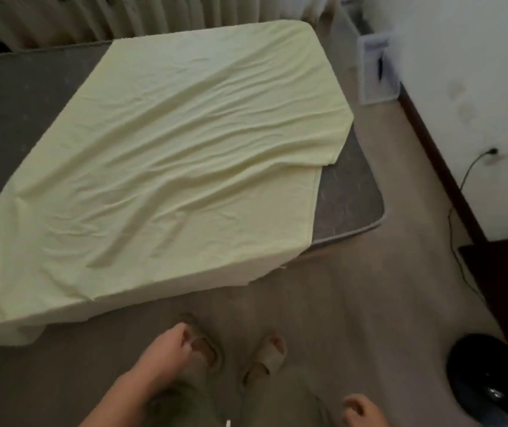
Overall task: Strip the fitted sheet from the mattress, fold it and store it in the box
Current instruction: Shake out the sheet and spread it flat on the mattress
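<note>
While the sheet [184, 143] lies loose and skewed over the mattress [351, 195], ahead of both hands, stripping looks nearly done, though its far corner may be hooked on. The left hand [169, 343] hangs loosely curled and empty; the right hand [360, 408], partly cut off, seems empty too. Next, both must reach forward, grip the near hem and pull free. The box [376, 69] stands far ahead-right; a cable [462, 211] and a black round thing [477, 386] lie right of the right hand.
</note>
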